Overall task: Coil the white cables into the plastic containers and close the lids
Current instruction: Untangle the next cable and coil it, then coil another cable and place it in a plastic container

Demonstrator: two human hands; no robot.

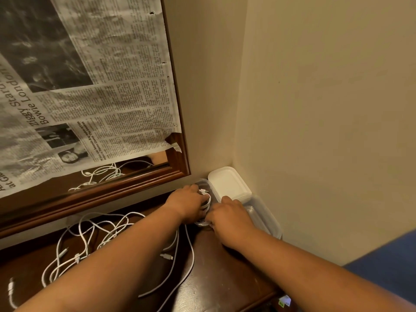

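My left hand (188, 202) grips a coiled white cable (207, 202) over a clear round container (202, 183) at the back of the dark wooden table. My right hand (228, 216) is just right of the coil, fingers curled at its lower loops. A trailing length of the cable (191, 251) runs down from the coil across the table. A tangle of loose white cables (90, 235) lies to the left. Behind the hands, a container with a white lid (228, 183) sits in the corner, and a clear rectangular container (263, 212) stands beside my right hand.
A wood-framed mirror (139, 181) covered with newspaper leans against the wall at the left and reflects the cables. Cream walls meet in a corner right behind the containers. The table's front edge (265, 296) runs at lower right, with blue fabric (382, 262) beyond it.
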